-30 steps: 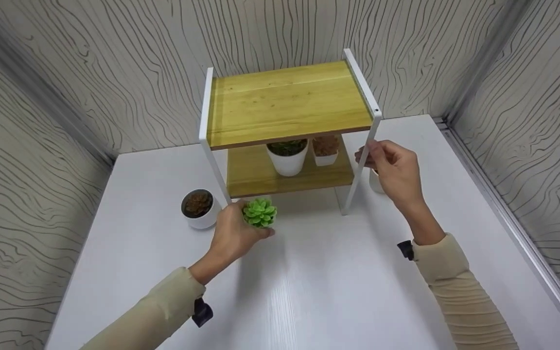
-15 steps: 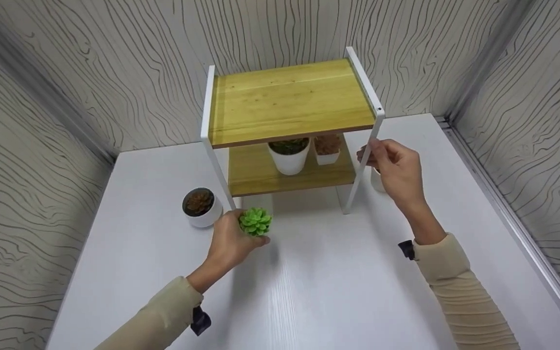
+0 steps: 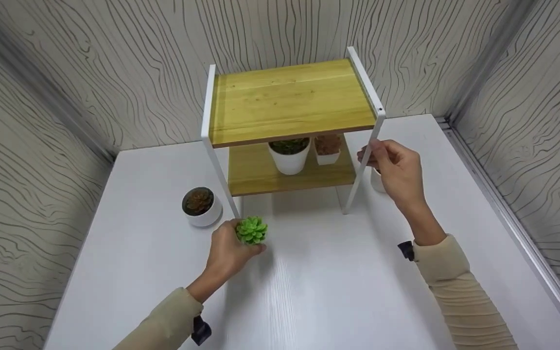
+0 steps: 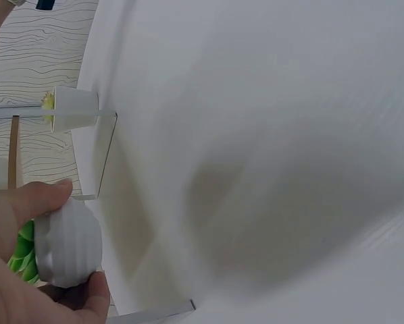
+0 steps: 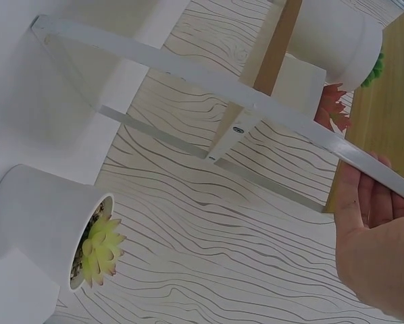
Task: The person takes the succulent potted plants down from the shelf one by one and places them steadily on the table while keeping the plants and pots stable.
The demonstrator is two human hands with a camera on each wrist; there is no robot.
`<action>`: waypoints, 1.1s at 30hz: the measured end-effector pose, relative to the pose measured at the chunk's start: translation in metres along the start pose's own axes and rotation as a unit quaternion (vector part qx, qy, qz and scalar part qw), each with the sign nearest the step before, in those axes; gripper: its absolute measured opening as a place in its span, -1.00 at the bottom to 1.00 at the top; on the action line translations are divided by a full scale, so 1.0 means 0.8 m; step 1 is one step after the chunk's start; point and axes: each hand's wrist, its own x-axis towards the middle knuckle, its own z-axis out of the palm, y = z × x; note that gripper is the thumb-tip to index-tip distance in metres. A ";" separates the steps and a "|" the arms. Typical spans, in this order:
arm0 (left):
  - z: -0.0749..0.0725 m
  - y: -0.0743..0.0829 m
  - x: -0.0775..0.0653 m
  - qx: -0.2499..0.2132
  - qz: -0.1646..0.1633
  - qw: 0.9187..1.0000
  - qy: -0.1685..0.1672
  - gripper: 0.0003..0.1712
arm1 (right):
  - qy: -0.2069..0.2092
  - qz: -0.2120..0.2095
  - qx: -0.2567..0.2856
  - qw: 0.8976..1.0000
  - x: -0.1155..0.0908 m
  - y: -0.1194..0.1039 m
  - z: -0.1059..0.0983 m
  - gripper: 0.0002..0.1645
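Observation:
My left hand (image 3: pixel 226 252) grips a potted succulent (image 3: pixel 252 230) with bright green leaves, in front of the shelf's left front leg. In the left wrist view its ribbed white pot (image 4: pixel 71 244) sits between thumb and fingers, raised over the table with a shadow below. My right hand (image 3: pixel 400 171) holds the right front post (image 3: pixel 354 190) of a two-tier shelf (image 3: pixel 292 101) with wooden boards and white metal sides. On the lower board (image 3: pixel 255 177) stand a large white pot (image 3: pixel 289 162) with a dark green plant and a smaller white pot (image 3: pixel 327 158) with a reddish plant.
Left of the shelf, a brownish succulent in a white pot (image 3: pixel 203 214) stands on the white table (image 3: pixel 309 282). A yellow-green succulent in a white pot (image 5: pixel 46 223) is right of the shelf, partly behind my right hand in the head view. Patterned walls (image 3: pixel 270 29) enclose the table.
My left hand has drawn the green succulent back from the shelf, toward me and slightly left. The right hand keeps its hold on the post.

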 end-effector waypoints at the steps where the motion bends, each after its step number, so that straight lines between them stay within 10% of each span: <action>1: 0.001 -0.002 -0.001 0.000 -0.001 1.000 0.001 -0.18 | 0.000 -0.002 0.004 1.000 0.000 0.000 0.000 -0.49; 33: 0.006 -0.066 -0.009 0.009 -0.038 0.997 0.061 -0.21 | -0.008 0.005 -0.011 1.000 0.000 0.000 -0.003 -0.43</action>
